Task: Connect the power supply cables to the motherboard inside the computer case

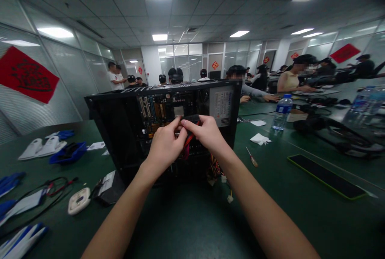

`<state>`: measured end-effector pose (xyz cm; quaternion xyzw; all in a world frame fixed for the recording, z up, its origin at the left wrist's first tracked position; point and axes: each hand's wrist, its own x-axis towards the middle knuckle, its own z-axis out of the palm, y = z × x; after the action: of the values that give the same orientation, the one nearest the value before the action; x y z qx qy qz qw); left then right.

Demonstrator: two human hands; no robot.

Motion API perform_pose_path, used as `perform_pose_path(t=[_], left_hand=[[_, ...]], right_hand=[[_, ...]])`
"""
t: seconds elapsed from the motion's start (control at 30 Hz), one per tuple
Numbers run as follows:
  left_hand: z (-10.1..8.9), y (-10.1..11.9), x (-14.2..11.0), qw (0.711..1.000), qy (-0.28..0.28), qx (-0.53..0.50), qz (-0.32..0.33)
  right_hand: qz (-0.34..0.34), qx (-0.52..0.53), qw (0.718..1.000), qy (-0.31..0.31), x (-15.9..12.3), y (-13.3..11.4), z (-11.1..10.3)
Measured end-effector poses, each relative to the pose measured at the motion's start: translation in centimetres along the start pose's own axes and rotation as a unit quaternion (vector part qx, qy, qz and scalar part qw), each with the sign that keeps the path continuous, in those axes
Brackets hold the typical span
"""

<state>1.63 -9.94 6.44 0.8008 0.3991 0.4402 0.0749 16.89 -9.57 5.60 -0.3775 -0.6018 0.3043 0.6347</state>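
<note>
- Clock read from the hands, 12 = away from the person. PC case (118, 130) stands upright on the green counter (177, 215), open side toward the person, body spanning approx. 9 to 3 o'clock.
- L hand (168, 138): thumb + fingers drawn together, pinching the coloured wires (189, 139); exact contact pt. partly hidden.
- R hand (207, 128): thumb + fingers pinching same bunch from 3 o'clock side, thumb tip beside L fingers. Dark piece (193, 118) by the R fingers, can't tell if conn. or sleeve.
- Prob. best: grip any plug by its body, not bare wires; pull on wires could loosen pins.
- Keep both thumbs close, one steadying, one working; small moves, no yanking.
- Mobo (159, 110) sits behind, approx. 10 o'clock; keep knuckles + nails off it.
- PSU (221, 104) at 2 o'clock; watch wires don't snag on its edge.
- Cable bundle (215, 166) hangs at 4–5 o'clock, white conn. (230, 199) lying on counter below; leave slack, mind R forearm doesn't drag it.
- Screwdriver (252, 157) at approx. 4 o'clock, w/in reach if needed.
- Case interior dark, so tilt for light b/f forcing anything.
</note>
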Motion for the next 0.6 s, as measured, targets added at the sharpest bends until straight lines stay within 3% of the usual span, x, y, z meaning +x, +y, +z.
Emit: perform_pose_path(t=[0.13, 0.27, 0.4, 0.5, 0.6], left_hand=[[-0.3, 0.3, 0.1, 0.999, -0.044, 0.021, -0.007], [-0.2, 0.0, 0.5, 0.991, -0.070, -0.106, -0.027], [-0.1, -0.6, 1.0, 0.939, -0.126, -0.305, -0.096], [0.2, -1.1, 1.1, 0.901, -0.126, -0.390, -0.141], [0.6, -1.3, 1.1, 0.903, -0.099, -0.394, -0.142]], right_hand=[[-0.001, 0.007, 0.999, 0.040, 0.2, 0.4, 0.3], [0.005, 0.047, 0.997, 0.058, 0.2, 0.8, 0.5], [0.038, 0.099, 0.993, 0.054, 0.2, 0.4, 0.5], [0.046, 0.108, 0.992, 0.050, 0.1, 0.0, 0.4], [0.037, 0.101, 0.993, 0.052, 0.1, 0.0, 0.3]])
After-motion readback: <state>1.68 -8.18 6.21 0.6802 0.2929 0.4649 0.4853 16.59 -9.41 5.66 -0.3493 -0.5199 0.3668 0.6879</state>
